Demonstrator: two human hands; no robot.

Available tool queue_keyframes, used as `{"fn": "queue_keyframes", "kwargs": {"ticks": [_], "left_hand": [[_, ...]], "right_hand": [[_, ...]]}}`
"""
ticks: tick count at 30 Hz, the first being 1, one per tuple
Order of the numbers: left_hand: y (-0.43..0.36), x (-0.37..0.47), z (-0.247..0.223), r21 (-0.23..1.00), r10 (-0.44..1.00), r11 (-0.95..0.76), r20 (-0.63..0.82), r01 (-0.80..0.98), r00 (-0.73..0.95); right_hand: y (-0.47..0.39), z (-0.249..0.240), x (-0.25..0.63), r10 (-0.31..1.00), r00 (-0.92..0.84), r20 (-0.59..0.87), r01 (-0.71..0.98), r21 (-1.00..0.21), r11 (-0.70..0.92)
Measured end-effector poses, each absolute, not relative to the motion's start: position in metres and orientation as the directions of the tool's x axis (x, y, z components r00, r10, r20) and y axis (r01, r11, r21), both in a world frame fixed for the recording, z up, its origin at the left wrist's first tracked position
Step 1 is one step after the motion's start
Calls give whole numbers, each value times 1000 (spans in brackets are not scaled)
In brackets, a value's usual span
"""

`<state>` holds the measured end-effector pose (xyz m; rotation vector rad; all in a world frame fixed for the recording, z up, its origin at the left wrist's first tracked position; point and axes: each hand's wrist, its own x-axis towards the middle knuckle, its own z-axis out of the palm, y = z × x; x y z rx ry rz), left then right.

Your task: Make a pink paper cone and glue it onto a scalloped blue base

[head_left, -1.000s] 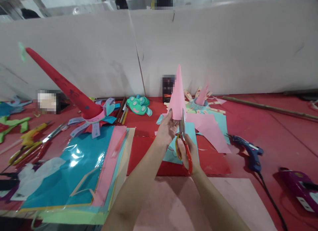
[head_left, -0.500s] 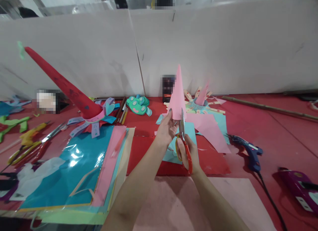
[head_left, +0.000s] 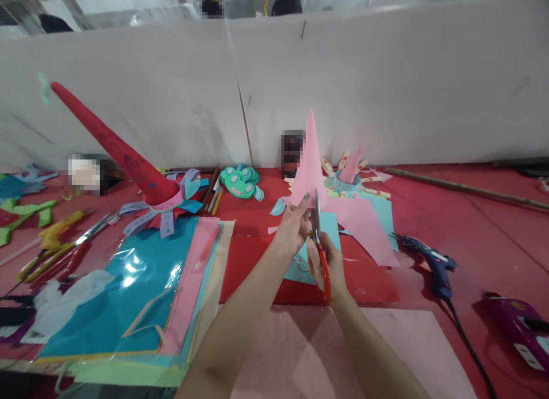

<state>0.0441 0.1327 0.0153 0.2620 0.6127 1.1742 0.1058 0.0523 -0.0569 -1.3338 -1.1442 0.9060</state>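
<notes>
A tall pink paper cone (head_left: 309, 164) stands point up in the air over the table, its lower edge pinched by my left hand (head_left: 294, 227). My right hand (head_left: 332, 259) is wrapped round the handles of red-handled scissors (head_left: 325, 273), whose metal blades point upward at the cone's lower right edge. Whether the blades are parted I cannot tell. Beneath my hands lie a light blue sheet (head_left: 329, 220) and a red sheet (head_left: 249, 273). A pink paper piece (head_left: 369, 227) lies just right of the cone.
A long red cone with a paper-strip collar (head_left: 124, 153) leans at the left, behind a blue plastic-wrapped pack (head_left: 146, 290). Green paper shapes (head_left: 240, 182) and a smaller pink cone (head_left: 352, 166) sit near the wall. A blue glue gun (head_left: 429, 259) and purple power strip (head_left: 514, 324) lie right.
The cone has turned slightly in my left hand, and its base now sits a little further right. The scissors stay against its lower edge. The whole view has shifted slightly.
</notes>
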Motion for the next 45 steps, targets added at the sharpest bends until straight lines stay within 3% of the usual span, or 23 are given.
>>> {"fn": "queue_keyframes", "kwargs": {"ticks": [6,16,31,45], "left_hand": [[131,48,18,513,918,326,-373,-794,136],[133,45,20,498,901,372,-395,-784,177],[135,35,30,442,896,400,-373,-803,241],[139,36,18,407,905,396,-327,-824,273]], "right_hand": [[52,-48,105,958,271,99,161,-985,56],[54,-49,103,972,233,40,128,-992,11],[53,-53,103,986,138,99,95,-992,86],[52,-48,100,986,139,95,-91,-990,109]]}}
